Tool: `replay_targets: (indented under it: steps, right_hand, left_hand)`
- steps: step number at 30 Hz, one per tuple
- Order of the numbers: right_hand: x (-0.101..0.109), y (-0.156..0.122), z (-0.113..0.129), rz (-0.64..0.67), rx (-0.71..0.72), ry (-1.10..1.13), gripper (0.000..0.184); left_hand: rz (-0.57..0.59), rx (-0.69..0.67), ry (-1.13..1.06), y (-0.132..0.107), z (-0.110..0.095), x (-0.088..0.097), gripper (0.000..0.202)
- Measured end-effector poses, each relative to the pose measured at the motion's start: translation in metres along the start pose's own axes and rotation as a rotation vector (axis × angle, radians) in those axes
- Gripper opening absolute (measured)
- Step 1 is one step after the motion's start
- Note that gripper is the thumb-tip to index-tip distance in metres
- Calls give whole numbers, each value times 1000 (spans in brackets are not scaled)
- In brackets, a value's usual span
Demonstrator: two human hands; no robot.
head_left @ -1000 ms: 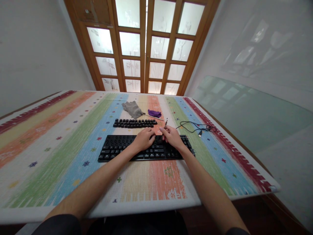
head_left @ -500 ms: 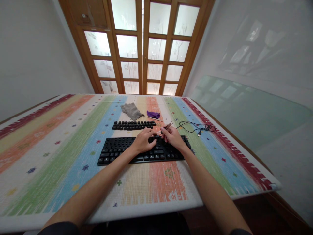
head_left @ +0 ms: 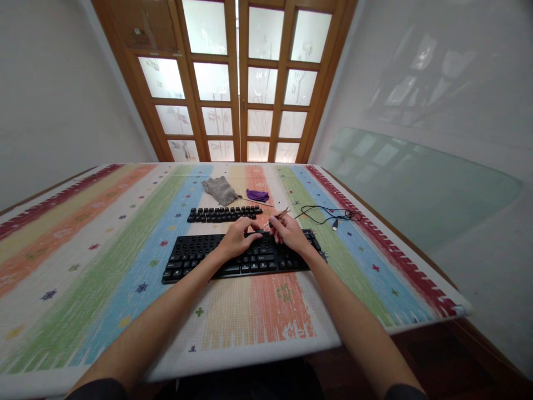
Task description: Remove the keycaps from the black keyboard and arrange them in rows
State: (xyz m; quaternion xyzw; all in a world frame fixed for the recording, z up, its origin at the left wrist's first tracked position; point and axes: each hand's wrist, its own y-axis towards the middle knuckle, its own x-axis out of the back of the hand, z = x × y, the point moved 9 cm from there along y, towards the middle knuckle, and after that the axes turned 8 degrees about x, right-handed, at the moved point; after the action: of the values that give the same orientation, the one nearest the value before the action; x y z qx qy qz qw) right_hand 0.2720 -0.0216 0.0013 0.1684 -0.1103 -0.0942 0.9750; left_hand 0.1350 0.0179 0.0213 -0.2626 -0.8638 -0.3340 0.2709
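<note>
A black keyboard [head_left: 233, 270] lies across the tablecloth below both hands, with bare key positions showing in its upper rows. My right hand [head_left: 288, 233] is closed on a small keycap puller [head_left: 284, 213]; thin wire prongs stick out toward the left, and its other end points up and away. My left hand [head_left: 238, 240] is over the keyboard's upper edge, thumb and index finger pinched on a small dark keycap [head_left: 260, 230] close to the wire prongs. Behind the keyboard, loose black keycaps [head_left: 222, 213] stand in rows.
A grey glove [head_left: 220, 190] and a purple cloth [head_left: 257, 195] lie beyond the keycaps, with a thin rod [head_left: 258, 201] nearby. The coiled black USB cable [head_left: 328, 211] rests at the right. The striped tablecloth [head_left: 120, 266] covers the table up to its edges.
My left thumb and fingers have closed together at the keycap near the puller's wires. My right hand keeps its hold on the puller. The view has shifted slightly.
</note>
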Motion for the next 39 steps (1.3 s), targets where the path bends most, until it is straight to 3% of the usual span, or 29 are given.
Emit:
replay_targets:
  steps: [9,21,25,32,39]
  right_hand:
    - [2,2,-1,-44,54,21,42]
    - [16,0,14,-202,122,-143,39]
    - [17,0,21,-193,163,-249,31]
    - [8,-2,38,-138,330,-588,20]
    - [9,-3,40,-172,317,-509,21]
  left_hand:
    - [-58,102,-88,5,9,8,16]
    - [-63,77,-66,19,1,1,21]
    - [-31,2,5,22,-2,-5,20]
    - [86,-260,181,21,-17,-21,20]
    - [10,-266,157,24,-14,-19,23]
